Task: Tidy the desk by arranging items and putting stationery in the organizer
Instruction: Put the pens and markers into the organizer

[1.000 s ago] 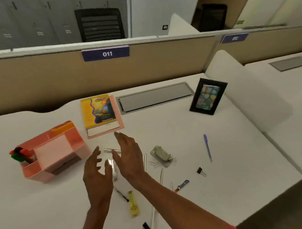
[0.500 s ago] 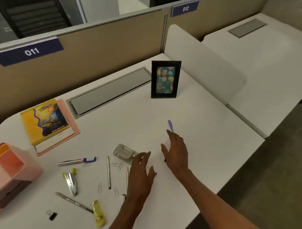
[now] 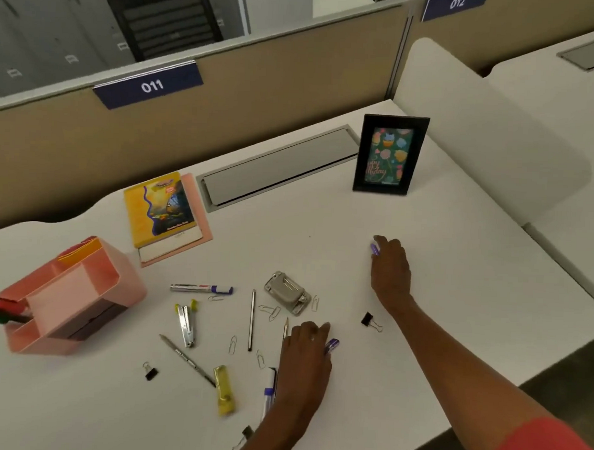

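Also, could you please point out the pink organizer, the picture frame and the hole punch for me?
pink organizer (image 3: pixel 55 295), head view, on its pale inner wall.
picture frame (image 3: pixel 390 155), head view, on the floral picture's middle.
hole punch (image 3: pixel 287 292), head view, on its grey top plate.

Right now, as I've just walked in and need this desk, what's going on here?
A person is tidying the desk. The right hand lies over a purple pen, the left hand over a purple-tipped marker; whether either grips yet is unclear. The pink organizer sits at the left, with a stapler, pencils and paper clips loose to its right.
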{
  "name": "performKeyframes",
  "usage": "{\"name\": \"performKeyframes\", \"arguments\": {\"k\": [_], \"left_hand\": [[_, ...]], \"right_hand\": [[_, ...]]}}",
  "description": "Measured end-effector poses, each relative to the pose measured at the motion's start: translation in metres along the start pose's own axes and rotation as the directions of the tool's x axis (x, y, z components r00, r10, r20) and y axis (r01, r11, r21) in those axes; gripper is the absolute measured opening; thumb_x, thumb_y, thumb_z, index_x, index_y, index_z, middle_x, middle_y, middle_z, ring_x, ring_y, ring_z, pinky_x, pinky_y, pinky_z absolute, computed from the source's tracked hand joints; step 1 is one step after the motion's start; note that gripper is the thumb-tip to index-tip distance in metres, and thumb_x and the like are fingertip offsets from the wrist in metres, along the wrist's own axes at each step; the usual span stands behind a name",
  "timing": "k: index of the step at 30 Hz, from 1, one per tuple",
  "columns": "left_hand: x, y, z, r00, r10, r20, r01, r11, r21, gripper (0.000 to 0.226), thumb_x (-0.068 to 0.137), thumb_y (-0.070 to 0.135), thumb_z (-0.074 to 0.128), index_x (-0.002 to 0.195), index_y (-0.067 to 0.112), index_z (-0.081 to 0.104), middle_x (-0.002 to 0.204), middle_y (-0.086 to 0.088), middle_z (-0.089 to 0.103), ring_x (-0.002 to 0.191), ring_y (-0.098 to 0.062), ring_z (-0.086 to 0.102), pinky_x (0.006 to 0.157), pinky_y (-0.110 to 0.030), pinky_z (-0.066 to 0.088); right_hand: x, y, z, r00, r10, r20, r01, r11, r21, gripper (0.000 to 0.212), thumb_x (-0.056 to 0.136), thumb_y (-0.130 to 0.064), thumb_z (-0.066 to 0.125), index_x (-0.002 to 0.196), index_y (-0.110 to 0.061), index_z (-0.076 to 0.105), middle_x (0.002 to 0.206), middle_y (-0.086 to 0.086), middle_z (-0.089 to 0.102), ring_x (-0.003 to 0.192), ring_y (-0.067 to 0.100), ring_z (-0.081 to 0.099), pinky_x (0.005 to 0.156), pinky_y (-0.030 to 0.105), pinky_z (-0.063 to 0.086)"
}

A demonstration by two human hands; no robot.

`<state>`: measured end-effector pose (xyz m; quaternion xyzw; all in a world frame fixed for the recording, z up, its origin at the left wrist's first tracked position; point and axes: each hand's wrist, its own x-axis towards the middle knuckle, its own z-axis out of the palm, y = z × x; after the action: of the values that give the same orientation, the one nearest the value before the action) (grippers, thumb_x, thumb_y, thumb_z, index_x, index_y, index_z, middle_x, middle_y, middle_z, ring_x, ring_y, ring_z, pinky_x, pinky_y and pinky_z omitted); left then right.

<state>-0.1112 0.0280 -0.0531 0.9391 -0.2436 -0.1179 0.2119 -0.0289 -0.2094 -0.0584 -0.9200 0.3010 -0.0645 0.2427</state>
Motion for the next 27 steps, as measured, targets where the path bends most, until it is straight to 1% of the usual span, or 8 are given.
{"name": "performKeyframes", "arguments": {"k": [2, 4, 9, 12, 15, 23, 25, 27], "left_hand": [[-0.001, -0.002, -0.001, 0.999, 0.005, -0.035, -0.004, 1.0, 0.029, 0.059, 0.059, 0.013, 0.085, 0.114, 0.026, 0.068, 0.092, 0.009, 0.064, 0.079, -0.012, 0.061, 0.069, -0.023, 0.051], [-0.001, -0.003, -0.002, 0.999, -0.006, -0.054, 0.008, 0.999, 0.036, 0.053, 0.06, 0.008, 0.084, 0.107, 0.027, 0.068, 0.086, 0.009, 0.063, 0.074, -0.011, 0.058, 0.066, -0.022, 0.048], [0.0, -0.013, -0.006, 0.994, -0.065, -0.089, 0.067, 0.998, 0.012, 0.044, 0.066, 0.004, 0.082, 0.104, 0.024, 0.068, 0.086, 0.006, 0.066, 0.073, -0.012, 0.06, 0.064, -0.023, 0.049], [0.001, -0.022, -0.01, 0.989, -0.107, -0.104, 0.107, 0.994, -0.001, 0.037, 0.069, 0.005, 0.081, 0.1, 0.022, 0.069, 0.084, 0.004, 0.067, 0.07, -0.014, 0.06, 0.061, -0.024, 0.049], [0.0, -0.035, -0.012, 0.979, -0.154, -0.134, 0.153, 0.988, -0.012, 0.029, 0.078, 0.007, 0.074, 0.103, 0.021, 0.067, 0.088, 0.002, 0.066, 0.075, -0.018, 0.06, 0.064, -0.027, 0.049], [0.001, -0.076, -0.035, 0.962, -0.175, -0.21, 0.173, 0.985, -0.026, 0.038, 0.065, -0.001, 0.081, 0.097, 0.016, 0.07, 0.081, -0.002, 0.066, 0.067, -0.019, 0.06, 0.058, -0.029, 0.049], [0.004, -0.09, -0.044, 0.952, -0.215, -0.218, 0.208, 0.976, -0.056, 0.037, 0.067, -0.003, 0.077, 0.098, 0.014, 0.07, 0.08, -0.003, 0.066, 0.067, -0.021, 0.059, 0.058, -0.03, 0.048], [0.007, -0.101, -0.053, 0.936, -0.262, -0.235, 0.242, 0.964, -0.11, 0.033, 0.076, -0.002, 0.068, 0.106, 0.012, 0.069, 0.087, -0.006, 0.068, 0.075, -0.024, 0.06, 0.065, -0.033, 0.048]], "right_hand": [[-0.001, -0.011, 0.004, 1.0, -0.021, 0.023, 0.021, 1.0, -0.008, 0.038, 0.096, -0.005, 0.052, 0.134, -0.01, 0.053, 0.116, 0.017, 0.054, 0.106, 0.032, 0.055, 0.083, 0.036, 0.047], [-0.004, -0.02, 0.008, 0.997, -0.05, 0.057, 0.051, 0.999, -0.011, 0.036, 0.095, -0.007, 0.055, 0.131, -0.011, 0.052, 0.113, 0.016, 0.055, 0.102, 0.031, 0.057, 0.082, 0.038, 0.049], [-0.024, -0.046, 0.029, 0.979, -0.156, 0.134, 0.147, 0.986, 0.079, 0.035, 0.092, -0.011, 0.062, 0.125, -0.015, 0.052, 0.109, 0.01, 0.059, 0.096, 0.027, 0.06, 0.08, 0.038, 0.052], [-0.036, -0.064, 0.041, 0.967, -0.178, 0.184, 0.163, 0.982, 0.096, 0.032, 0.091, -0.012, 0.063, 0.121, -0.017, 0.053, 0.107, 0.007, 0.059, 0.093, 0.025, 0.06, 0.08, 0.039, 0.053], [-0.045, -0.079, 0.051, 0.955, -0.205, 0.216, 0.18, 0.975, 0.131, 0.027, 0.091, -0.01, 0.062, 0.116, -0.017, 0.053, 0.104, 0.006, 0.058, 0.091, 0.025, 0.059, 0.08, 0.041, 0.053], [-0.055, -0.103, 0.066, 0.943, -0.219, 0.251, 0.191, 0.973, 0.129, 0.025, 0.091, -0.013, 0.064, 0.113, -0.019, 0.054, 0.102, 0.004, 0.059, 0.09, 0.021, 0.06, 0.079, 0.039, 0.053], [-0.055, -0.109, 0.068, 0.938, -0.233, 0.257, 0.206, 0.97, 0.128, 0.024, 0.09, -0.012, 0.064, 0.111, -0.02, 0.054, 0.1, 0.003, 0.058, 0.089, 0.022, 0.059, 0.079, 0.04, 0.052], [-0.054, -0.117, 0.069, 0.933, -0.237, 0.271, 0.209, 0.969, 0.128, 0.024, 0.09, -0.011, 0.064, 0.111, -0.019, 0.055, 0.099, 0.003, 0.059, 0.089, 0.022, 0.059, 0.079, 0.04, 0.053]]}}
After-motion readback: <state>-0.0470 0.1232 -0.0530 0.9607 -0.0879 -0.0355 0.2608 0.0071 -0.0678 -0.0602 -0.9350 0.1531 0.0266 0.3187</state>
